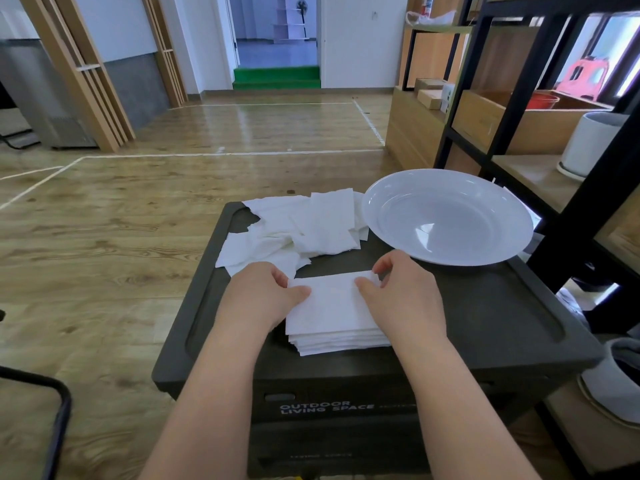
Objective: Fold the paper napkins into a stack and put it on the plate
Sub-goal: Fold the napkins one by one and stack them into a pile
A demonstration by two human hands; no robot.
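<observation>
We pinch the top napkin (334, 299) of the folded stack (337, 337) with our left hand (266, 292) and right hand (403, 289), the plate (446, 216) (white) just beyond our right fingers

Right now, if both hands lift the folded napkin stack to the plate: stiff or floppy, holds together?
The folded napkin stack is thin tissue, so it probably sags unless supported underneath. Its layers look loose and slightly offset at the near edge, so they may fan or slide. Likely very light; the plate is close.
</observation>
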